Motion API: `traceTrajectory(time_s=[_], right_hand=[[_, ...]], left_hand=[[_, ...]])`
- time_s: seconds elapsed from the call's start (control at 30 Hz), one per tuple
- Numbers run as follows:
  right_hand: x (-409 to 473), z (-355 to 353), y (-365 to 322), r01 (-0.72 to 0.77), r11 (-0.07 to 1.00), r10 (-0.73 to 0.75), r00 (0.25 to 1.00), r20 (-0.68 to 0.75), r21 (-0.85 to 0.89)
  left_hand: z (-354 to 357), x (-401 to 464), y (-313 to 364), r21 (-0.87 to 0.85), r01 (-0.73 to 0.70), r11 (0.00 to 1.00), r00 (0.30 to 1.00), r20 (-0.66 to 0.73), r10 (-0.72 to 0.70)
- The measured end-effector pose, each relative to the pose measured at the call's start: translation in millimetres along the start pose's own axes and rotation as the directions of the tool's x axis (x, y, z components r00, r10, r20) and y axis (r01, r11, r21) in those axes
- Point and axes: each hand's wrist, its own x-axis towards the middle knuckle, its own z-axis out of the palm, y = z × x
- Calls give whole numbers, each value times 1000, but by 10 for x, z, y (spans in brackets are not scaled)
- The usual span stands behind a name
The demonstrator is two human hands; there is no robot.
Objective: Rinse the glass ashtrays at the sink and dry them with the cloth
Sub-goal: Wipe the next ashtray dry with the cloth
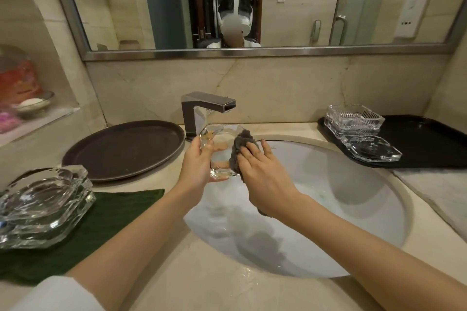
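Left hand (199, 161) curled around glass ashtray (219, 151); right hand (262, 174) pressing grey cloth (240, 146) inside.

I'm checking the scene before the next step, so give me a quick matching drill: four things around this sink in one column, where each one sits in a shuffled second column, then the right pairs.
Things:
1. grey cloth
2. held ashtray
3. stacked ashtrays
4. round brown tray

Places:
A. on the black tray right of the sink
B. on the counter left of the faucet
C. under the right hand, pressed to the glass
D. in the left hand, above the basin

Pairs: 1-C, 2-D, 3-A, 4-B
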Motion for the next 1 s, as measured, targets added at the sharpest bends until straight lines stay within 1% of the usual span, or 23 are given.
traceTrajectory(time_s=[0.07, 0.13, 0.17, 0.2, 0.27, 0.3, 0.37, 0.47, 0.6, 0.7, 0.73, 0.8, 0.87, 0.9, 0.93, 1.0], right_hand=[[-7, -46, -33, 16, 988, -19, 1000, 14, 155], [-15, -116, -74, -24, 932, 0, 998, 65, 361], [-24, -131, -92, -40, 893, 13, 998, 63, 448], [-27, -147, -116, -48, 855, 18, 998, 64, 517], [-8, -164, -152, -17, 810, -10, 999, 43, 586], [12, -169, -158, -1, 810, -29, 999, 42, 587], [58, -147, -159, 25, 854, -66, 996, 60, 520], [74, -101, -154, 67, 947, -105, 989, 107, 313], [42, -80, -84, -39, 993, 19, 985, 174, 112], [0, -97, 37, -39, 997, 51, 983, 176, -72], [-15, -100, 61, -47, 995, 63, 983, 173, -91], [-41, -42, 138, -19, 999, 24, 994, 102, -48], [-73, -41, 207, 24, 999, -25, 999, 26, 34], [-83, -90, 224, -5, 993, 6, 1000, -10, 116], [-97, -116, 240, -71, 975, 79, 996, -33, 209], [-127, -186, 260, -254, 894, 283, 959, -25, 369]], left_hand=[[-8, -6, 11, -14, -7, 1000, 1000, 4, 7], [-11, -5, 16, -17, -3, 1000, 1000, 15, 4], [-10, -9, 21, -15, 3, 1000, 1000, 23, -2], [-6, -11, 21, -14, 9, 1000, 999, 33, -8], [12, -28, 19, -23, 30, 999, 998, 58, -29], [23, -44, 17, -27, 45, 999, 997, 71, -43], [36, -67, 9, -22, 69, 997, 993, 93, -67], [36, -62, -9, -9, 75, 997, 991, 111, -74], [50, -61, -7, -6, 84, 996, 988, 128, -82], [49, -41, -12, 2, 66, 998, 995, 78, -66], [48, -35, -19, 4, 58, 998, 996, 62, -58], [53, -48, -22, 15, 52, 999, 997, 50, -53], [52, -59, -9, 2, 62, 998, 996, 63, -62], [44, -63, 10, -16, 72, 997, 994, 78, -71], [28, -64, 32, -32, 81, 996, 992, 98, -77], [-1, -47, 64, -47, 84, 995, 986, 146, -77]])
